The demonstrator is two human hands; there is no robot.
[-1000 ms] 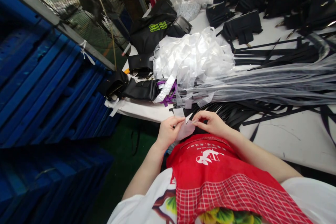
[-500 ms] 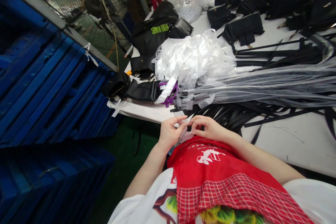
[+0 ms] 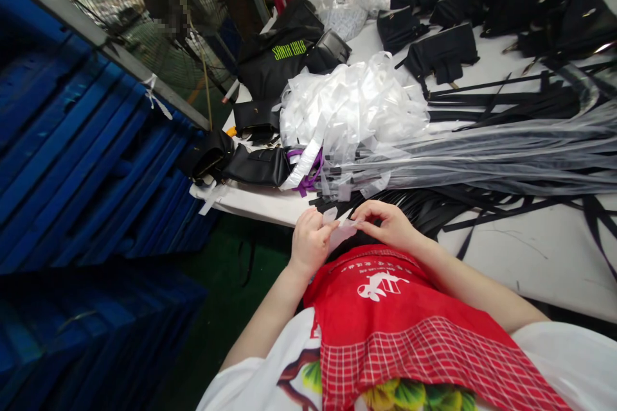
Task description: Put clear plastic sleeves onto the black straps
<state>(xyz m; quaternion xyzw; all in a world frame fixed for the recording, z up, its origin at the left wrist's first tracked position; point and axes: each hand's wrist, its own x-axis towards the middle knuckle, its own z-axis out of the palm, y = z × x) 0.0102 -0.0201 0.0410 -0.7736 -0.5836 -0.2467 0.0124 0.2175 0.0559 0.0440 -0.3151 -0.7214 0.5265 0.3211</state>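
Just in front of the red apron (image 3: 371, 308), at the table's near edge, my two hands work close together on a thin whitish translucent strip (image 3: 339, 236). My left hand (image 3: 309, 241) is closed on the strip's left part, its index finger pointing right. The thumb and fingertips of my right hand (image 3: 383, 223) pinch the other end. Black straps (image 3: 424, 209) lie right behind my hands, some of them under a bundle of plastic-wrapped straps (image 3: 472, 157). A large heap of white translucent strips (image 3: 354, 103) sits beyond.
Small black bags (image 3: 258, 166) stand along the left table edge (image 3: 270, 205), and more black bags (image 3: 441, 54) fill the back right. Purple ribbon (image 3: 308, 180) lies by the heap. Blue pallets (image 3: 81, 167) are stacked at the left, near a caged fan (image 3: 168, 13).
My left fingers have curled down over the strip, and my right hand has drawn slightly apart from the left. The whole view has shifted a little.
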